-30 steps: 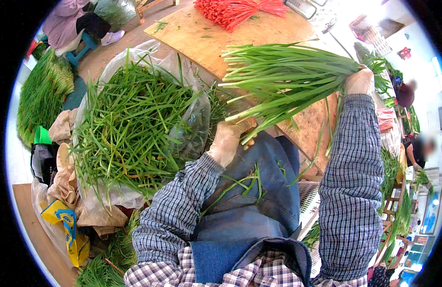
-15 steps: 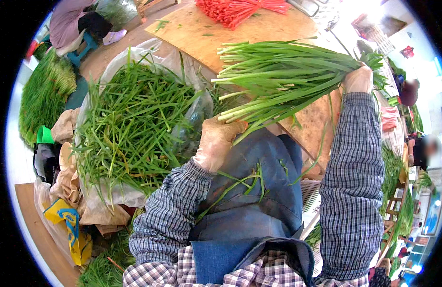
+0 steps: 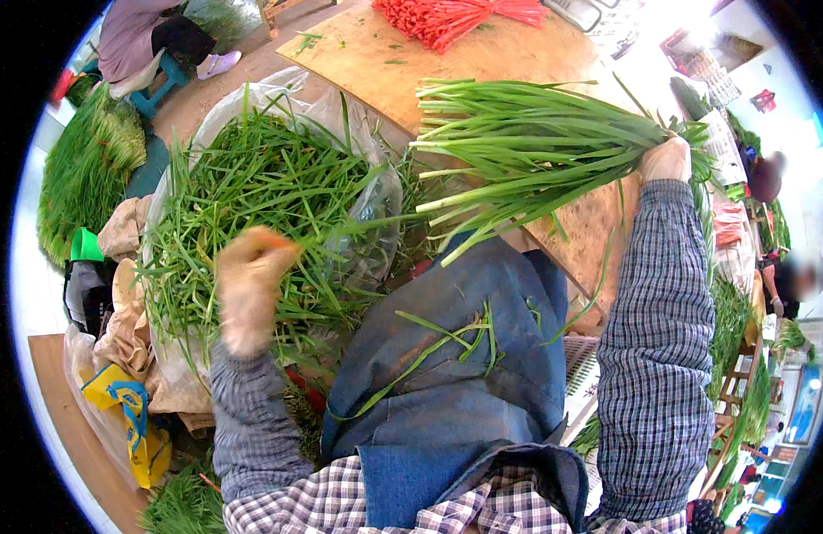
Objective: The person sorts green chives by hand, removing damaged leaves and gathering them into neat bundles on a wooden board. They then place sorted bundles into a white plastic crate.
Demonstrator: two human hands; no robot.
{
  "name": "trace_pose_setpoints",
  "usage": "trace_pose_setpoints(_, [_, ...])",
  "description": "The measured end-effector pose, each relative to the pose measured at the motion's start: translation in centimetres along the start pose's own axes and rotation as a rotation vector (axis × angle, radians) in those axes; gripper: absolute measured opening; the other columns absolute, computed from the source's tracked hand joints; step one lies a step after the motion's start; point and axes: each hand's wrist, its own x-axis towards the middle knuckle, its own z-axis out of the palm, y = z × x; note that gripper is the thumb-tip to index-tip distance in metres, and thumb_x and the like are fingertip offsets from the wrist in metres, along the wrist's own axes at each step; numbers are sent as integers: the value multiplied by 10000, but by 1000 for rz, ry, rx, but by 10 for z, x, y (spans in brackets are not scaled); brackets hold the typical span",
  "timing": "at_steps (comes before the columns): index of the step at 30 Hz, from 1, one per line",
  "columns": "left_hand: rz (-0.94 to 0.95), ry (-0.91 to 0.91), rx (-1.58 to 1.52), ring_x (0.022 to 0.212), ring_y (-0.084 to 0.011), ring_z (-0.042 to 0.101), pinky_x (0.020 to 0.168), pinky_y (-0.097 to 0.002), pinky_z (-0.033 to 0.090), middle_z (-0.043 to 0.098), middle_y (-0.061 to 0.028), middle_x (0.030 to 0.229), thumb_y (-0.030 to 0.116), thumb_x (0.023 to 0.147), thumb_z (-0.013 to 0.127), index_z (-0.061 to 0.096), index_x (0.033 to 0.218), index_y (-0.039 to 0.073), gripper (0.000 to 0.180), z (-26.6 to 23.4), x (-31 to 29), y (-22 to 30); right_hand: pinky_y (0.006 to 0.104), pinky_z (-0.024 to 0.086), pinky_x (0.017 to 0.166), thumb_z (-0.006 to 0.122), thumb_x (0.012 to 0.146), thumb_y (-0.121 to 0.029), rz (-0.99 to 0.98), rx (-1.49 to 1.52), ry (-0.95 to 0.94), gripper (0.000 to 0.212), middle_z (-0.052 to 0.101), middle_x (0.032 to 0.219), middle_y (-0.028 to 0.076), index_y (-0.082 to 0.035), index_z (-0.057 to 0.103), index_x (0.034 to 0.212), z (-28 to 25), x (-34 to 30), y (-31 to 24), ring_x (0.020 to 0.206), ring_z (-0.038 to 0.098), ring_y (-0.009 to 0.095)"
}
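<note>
My right hand (image 3: pixel 666 162) is closed round the leafy end of a bunch of garlic chives (image 3: pixel 540 142). The bunch lies sideways above my knees, with its pale cut ends fanned out to the left. Blurred by motion, my left hand (image 3: pixel 253 289) is closed over the heap of loose green leaves (image 3: pixel 251 191). A thin chive leaf (image 3: pixel 367 225) trails from its fingers back toward the bunch. That heap fills a clear plastic bag (image 3: pixel 389 209) at my left. A few stray leaves (image 3: pixel 469 338) lie on the blue apron (image 3: pixel 447 400) over my lap.
Ahead stands a wooden board (image 3: pixel 358 53) bearing a pile of red ties (image 3: pixel 456 18). A tall stack of chives (image 3: pixel 91 178) is at the far left, near a person on a blue stool (image 3: pixel 158 84). A yellow bag (image 3: pixel 131 418) lies at the lower left.
My left hand has swung left from the chives' cut ends to above the bag, drawing a leaf with it. My right hand keeps its hold on the bunch, almost in place.
</note>
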Motion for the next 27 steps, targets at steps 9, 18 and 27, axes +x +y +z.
trace_pose_setpoints(9, [179, -248, 36, 1005, -264, 522, 881, -342, 404, 560, -174, 1059, 180, 765, 648, 600, 1026, 11, 314, 64, -11, -10, 335, 503, 709, 635, 725, -155, -120, 7, -2, 218, 650, 845, 157, -67, 662, 922, 47, 31, 51, 801, 639, 265])
trace_pose_setpoints(18, [-473, -736, -664, 502, -72, 449, 441, -209, 353, 556, -15, 668, 120, 826, 526, 599, 872, -17, 162, 139, -11, 3, 295, 503, 692, 681, 699, -161, -92, 91, 0, 241, 657, 801, 142, -65, 664, 920, 11, -7, 3, 764, 644, 235])
trace_pose_setpoints(27, [-153, 13, 155, 712, -165, 560, 647, -286, 446, 614, -57, 804, 179, 751, 640, 646, 881, 40, 190, -48, -14, -29, 256, 489, 680, 670, 701, -53, -12, 287, -59, 319, 669, 820, 98, -55, 624, 1016, 27, 4, 24, 727, 622, 142])
